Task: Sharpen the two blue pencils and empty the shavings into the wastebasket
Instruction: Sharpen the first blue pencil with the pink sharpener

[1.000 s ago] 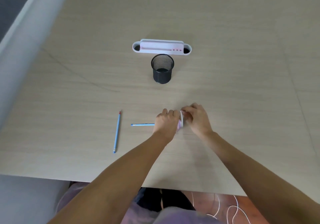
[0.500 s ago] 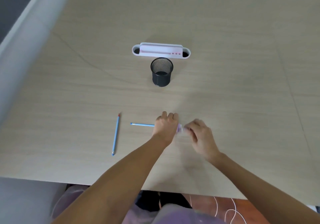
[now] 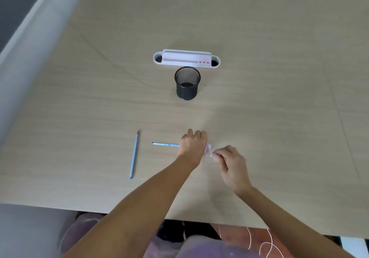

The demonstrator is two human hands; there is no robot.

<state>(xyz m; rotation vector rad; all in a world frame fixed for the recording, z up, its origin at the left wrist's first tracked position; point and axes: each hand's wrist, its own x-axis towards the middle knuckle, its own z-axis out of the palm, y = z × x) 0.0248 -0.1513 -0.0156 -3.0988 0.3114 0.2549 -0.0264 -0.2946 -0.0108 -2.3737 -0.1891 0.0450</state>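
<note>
The left hand [image 3: 192,148] is closed around a blue pencil [image 3: 165,144] lying left to right. Its tip goes into the small sharpener [image 3: 208,148]. The right hand [image 3: 229,162] pinches the sharpener's right side.

Mesh cup [image 3: 187,84] before organizer [image 3: 186,59]; loose pencil [image 3: 134,154] left of hands.

The table [image 3: 259,78] was pale beige with a faint wood grain. Both pencils were blue: the loose pencil [image 3: 134,155] carried a red tip, the held pencil [image 3: 165,144] small dark markings. The mesh cup [image 3: 187,83] was black, finely perforated. The desk organiser [image 3: 186,59] was white with pink accents and dots. The sharpener [image 3: 208,149] looked translucent pink.
</note>
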